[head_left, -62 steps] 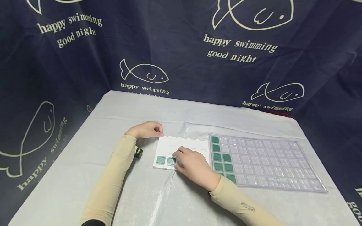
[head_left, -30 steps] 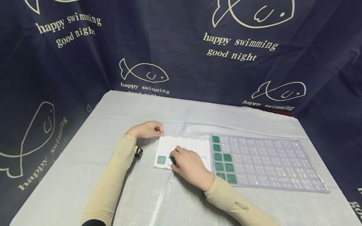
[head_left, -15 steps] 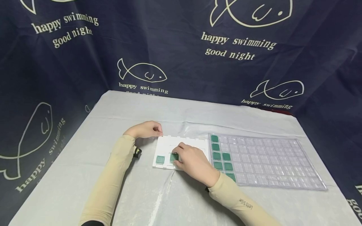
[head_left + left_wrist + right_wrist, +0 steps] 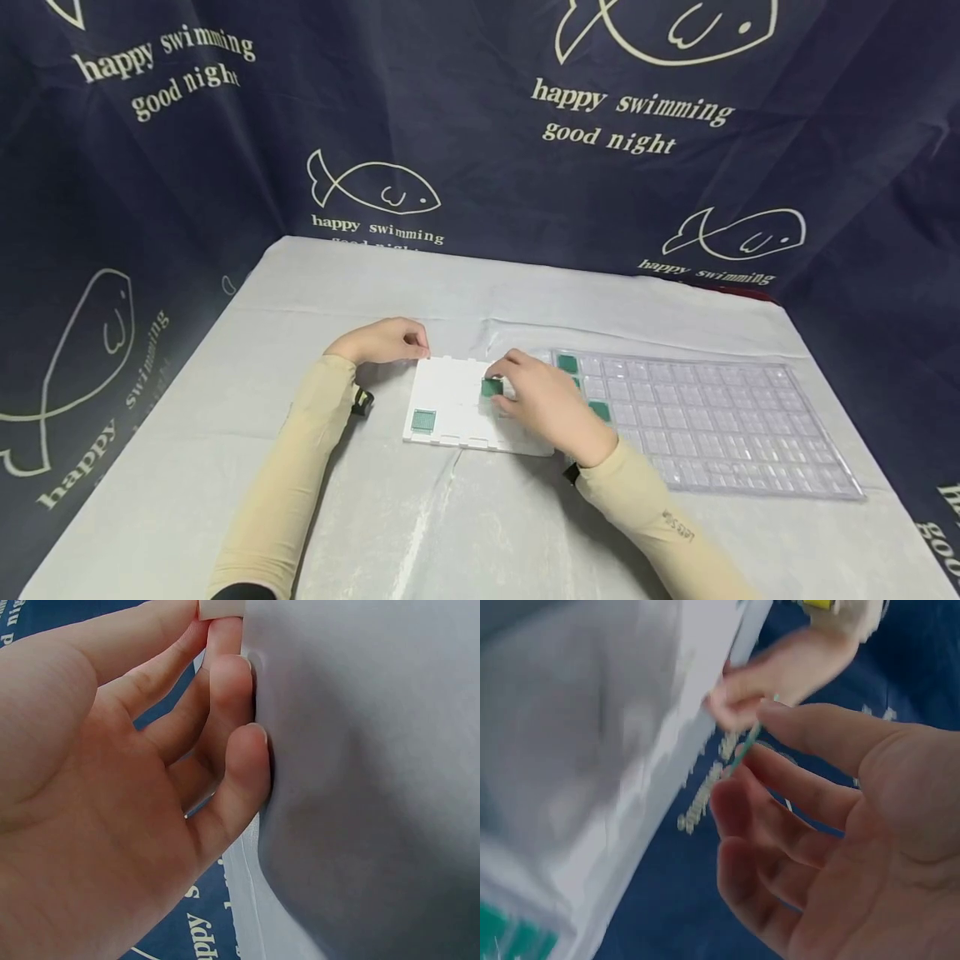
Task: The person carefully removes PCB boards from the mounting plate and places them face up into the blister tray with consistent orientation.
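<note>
In the head view my right hand [image 4: 551,404] pinches a small green square circuit board [image 4: 492,387] between thumb and fingertips, over the middle of a white slotted plate [image 4: 453,387]. The right wrist view shows the circuit board [image 4: 746,746] edge-on as a thin green strip. My left hand [image 4: 384,340] pinches the plate's far left corner; in the left wrist view a bit of its white edge [image 4: 222,607] shows between thumb and finger. Another green circuit board [image 4: 423,420] with a fine grid pattern lies in the plate's near left corner.
Right of the plate lies a clear plastic compartment tray [image 4: 705,425]. Several green squares [image 4: 567,364] sit in its left columns, partly hidden by my right hand. A dark blue printed curtain [image 4: 480,125] hangs behind the table [image 4: 360,517], which has a pale cover.
My right hand has lifted the second green circuit board off the plate's near row and carried it up and to the right. The left hand keeps its grip on the corner.
</note>
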{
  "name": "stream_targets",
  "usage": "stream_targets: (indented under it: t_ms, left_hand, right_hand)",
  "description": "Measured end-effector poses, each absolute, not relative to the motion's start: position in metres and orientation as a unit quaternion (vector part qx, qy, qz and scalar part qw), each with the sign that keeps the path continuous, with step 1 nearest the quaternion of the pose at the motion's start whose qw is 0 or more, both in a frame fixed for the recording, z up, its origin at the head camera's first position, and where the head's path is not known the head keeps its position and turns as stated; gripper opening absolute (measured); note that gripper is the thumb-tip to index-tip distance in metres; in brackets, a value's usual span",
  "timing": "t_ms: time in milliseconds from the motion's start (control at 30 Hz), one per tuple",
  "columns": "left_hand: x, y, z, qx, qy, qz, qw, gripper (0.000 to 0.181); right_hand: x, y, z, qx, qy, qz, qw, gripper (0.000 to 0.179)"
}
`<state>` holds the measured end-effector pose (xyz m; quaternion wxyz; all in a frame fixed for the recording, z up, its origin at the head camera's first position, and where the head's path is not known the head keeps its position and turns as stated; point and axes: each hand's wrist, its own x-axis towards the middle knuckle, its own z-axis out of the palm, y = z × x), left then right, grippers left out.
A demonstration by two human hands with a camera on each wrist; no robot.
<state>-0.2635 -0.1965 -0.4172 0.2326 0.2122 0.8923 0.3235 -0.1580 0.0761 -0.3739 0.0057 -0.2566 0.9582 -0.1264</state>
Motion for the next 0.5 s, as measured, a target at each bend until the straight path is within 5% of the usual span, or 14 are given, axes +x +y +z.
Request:
stream_targets:
  t_ms: [500]
  left_hand:
    - [-0.263,-0.196,-0.413,0.217,0.891,0.323,0.234,0.011]
  right_hand:
    - [-0.186,0.159,-0.349,-0.212,0.97,-0.121,0.019,0.027]
